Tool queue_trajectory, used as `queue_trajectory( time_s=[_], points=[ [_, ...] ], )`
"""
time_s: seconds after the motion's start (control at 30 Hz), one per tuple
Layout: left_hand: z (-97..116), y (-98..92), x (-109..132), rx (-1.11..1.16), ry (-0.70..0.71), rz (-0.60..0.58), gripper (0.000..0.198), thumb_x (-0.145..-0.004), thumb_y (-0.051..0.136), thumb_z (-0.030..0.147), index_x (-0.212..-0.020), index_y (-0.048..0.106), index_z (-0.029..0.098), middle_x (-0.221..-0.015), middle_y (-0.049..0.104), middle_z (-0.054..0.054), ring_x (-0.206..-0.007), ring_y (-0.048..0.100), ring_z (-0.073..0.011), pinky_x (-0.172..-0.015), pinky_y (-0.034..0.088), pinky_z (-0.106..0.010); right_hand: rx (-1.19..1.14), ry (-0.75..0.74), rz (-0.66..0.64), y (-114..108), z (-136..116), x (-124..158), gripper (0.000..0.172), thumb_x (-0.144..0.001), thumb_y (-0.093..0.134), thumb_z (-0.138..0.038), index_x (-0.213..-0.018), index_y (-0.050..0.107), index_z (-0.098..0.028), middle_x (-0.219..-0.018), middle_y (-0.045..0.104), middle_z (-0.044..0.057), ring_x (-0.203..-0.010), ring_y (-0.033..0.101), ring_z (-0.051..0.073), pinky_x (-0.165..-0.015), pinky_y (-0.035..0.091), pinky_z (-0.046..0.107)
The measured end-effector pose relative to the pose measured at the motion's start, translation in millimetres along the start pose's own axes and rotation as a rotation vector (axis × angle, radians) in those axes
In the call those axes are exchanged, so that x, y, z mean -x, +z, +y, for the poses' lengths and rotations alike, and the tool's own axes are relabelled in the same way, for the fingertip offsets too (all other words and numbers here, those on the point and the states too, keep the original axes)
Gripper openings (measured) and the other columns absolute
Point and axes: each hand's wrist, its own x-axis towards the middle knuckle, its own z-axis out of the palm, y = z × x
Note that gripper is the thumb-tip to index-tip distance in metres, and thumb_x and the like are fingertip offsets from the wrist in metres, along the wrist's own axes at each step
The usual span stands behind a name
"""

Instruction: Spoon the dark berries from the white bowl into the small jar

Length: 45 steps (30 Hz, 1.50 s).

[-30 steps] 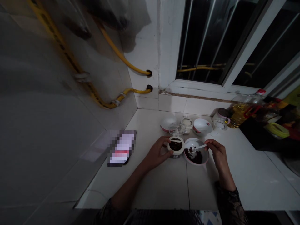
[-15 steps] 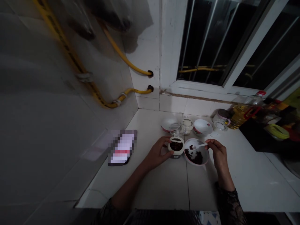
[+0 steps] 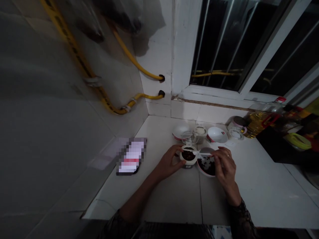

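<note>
My left hand [image 3: 171, 160] is wrapped around a small jar [image 3: 190, 163] with a white rim, its clear lid [image 3: 189, 137] flipped up at the back. Dark, reddish-brown stuff fills the jar. Between the fingers of my right hand [image 3: 225, 166] is the handle of a small white spoon [image 3: 204, 154]; its tip is by the jar's right rim. Beneath the spoon stands a white bowl [image 3: 203, 172] with a pink rim, touching or very near the jar. Dark crumbly bits lie in this bowl, partly covered by my right hand.
Behind are two more bowls [image 3: 217, 134], a jar of white stuff [image 3: 200, 131] and a lidded jar [image 3: 236, 123]. An oil bottle [image 3: 261, 119] and a black box [image 3: 271, 144] stand at right. A phone [image 3: 132, 157] leans at left, near the wall with yellow pipes [image 3: 99, 91].
My right hand has moved left with the spoon, from over the bowl to the jar's rim. My left hand keeps its hold on the jar.
</note>
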Motion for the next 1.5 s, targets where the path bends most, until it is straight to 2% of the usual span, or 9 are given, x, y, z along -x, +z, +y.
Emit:
queue_trajectory(
  time_s=[0.07,0.13,0.3,0.4,0.5,0.77,1.1,1.27,1.5],
  points=[
    [0.0,0.4,0.0,0.007,-0.003,0.001,0.029,-0.083,0.066,0.026,-0.108,0.052,0.023,-0.13,0.057,-0.012,-0.116,0.058,-0.0252,-0.085,0.052,-0.034,0.037,0.125,0.081,-5.9,10.1,2.6,0.018,-0.092,0.049,-0.013,-0.096,0.063,-0.024,-0.076,0.068,0.001,-0.081,0.062,0.021,-0.082,0.047,0.038],
    [-0.4,0.9,0.1,0.009,-0.004,0.003,0.029,-0.083,0.066,0.026,-0.109,0.052,0.023,-0.13,0.057,-0.012,-0.116,0.058,-0.0254,-0.085,0.052,-0.035,0.091,0.247,0.074,-12.8,23.1,5.8,0.015,-0.093,0.049,-0.02,-0.092,0.064,-0.023,-0.075,0.068,0.002,-0.081,0.062,0.022,-0.078,0.046,0.037],
    [-0.9,0.7,0.2,0.006,-0.012,-0.006,0.029,-0.083,0.066,0.026,-0.109,0.051,0.023,-0.13,0.057,-0.012,-0.118,0.057,-0.026,-0.087,0.052,-0.037,0.265,0.341,-0.188,-24.3,51.2,14.4,0.018,-0.089,0.049,-0.024,-0.088,0.066,-0.023,-0.068,0.068,0.003,-0.076,0.06,0.024,-0.09,0.039,0.043],
    [-0.9,0.2,0.2,0.005,-0.004,-0.009,0.029,-0.084,0.065,0.027,-0.11,0.051,0.023,-0.131,0.056,-0.012,-0.12,0.057,-0.0264,-0.089,0.051,-0.038,0.277,0.354,-0.312,-22.6,55.1,17.5,0.019,-0.085,0.048,-0.021,-0.086,0.067,-0.023,-0.069,0.069,0.003,-0.077,0.061,0.024,-0.092,0.036,0.043],
    [-0.8,0.0,0.1,-0.004,-0.004,-0.008,0.028,-0.084,0.065,0.027,-0.109,0.051,0.023,-0.13,0.056,-0.012,-0.119,0.057,-0.0263,-0.089,0.051,-0.038,0.261,0.377,-0.357,-18.6,51.2,17.8,0.019,-0.084,0.047,-0.02,-0.084,0.066,-0.023,-0.072,0.07,0.004,-0.081,0.061,0.024,-0.092,0.036,0.043],
    [-2.5,1.1,0.9,0.004,-0.007,-0.006,0.029,-0.085,0.065,0.028,-0.11,0.051,0.023,-0.133,0.055,-0.012,-0.119,0.057,-0.0251,-0.087,0.051,-0.036,0.082,0.438,-0.33,-8.1,28.7,13.5,0.022,-0.087,0.046,-0.026,-0.079,0.066,-0.023,-0.077,0.07,0.006,-0.085,0.06,0.025,-0.087,0.04,0.041],
    [0.1,1.0,0.7,0.007,-0.024,-0.004,0.029,-0.085,0.065,0.028,-0.109,0.05,0.023,-0.133,0.055,-0.012,-0.116,0.058,-0.0247,-0.087,0.051,-0.036,-0.216,0.86,-0.205,-3.1,20.4,8.5,0.023,-0.078,0.055,-0.041,-0.07,0.065,-0.022,-0.055,0.061,-0.001,-0.058,0.054,0.019,-0.063,0.039,0.031],
    [3.1,-0.2,0.2,-0.003,-0.02,-0.001,0.029,-0.084,0.065,0.027,-0.109,0.052,0.023,-0.133,0.056,-0.012,-0.117,0.058,-0.0256,-0.087,0.052,-0.036,-0.311,0.967,-0.093,-7.5,21.7,4.2,0.024,-0.07,0.06,-0.046,-0.07,0.064,-0.022,-0.051,0.059,-0.001,-0.059,0.055,0.019,-0.065,0.041,0.031],
    [2.4,0.5,-0.6,-0.01,-0.02,-0.004,0.028,-0.084,0.066,0.027,-0.107,0.051,0.023,-0.131,0.056,-0.012,-0.118,0.058,-0.0252,-0.087,0.052,-0.036,-0.354,1.004,-0.018,-9.0,25.6,4.9,0.021,-0.066,0.062,-0.042,-0.068,0.064,-0.022,-0.049,0.057,-0.002,-0.056,0.053,0.018,-0.065,0.04,0.032]
  ],
)
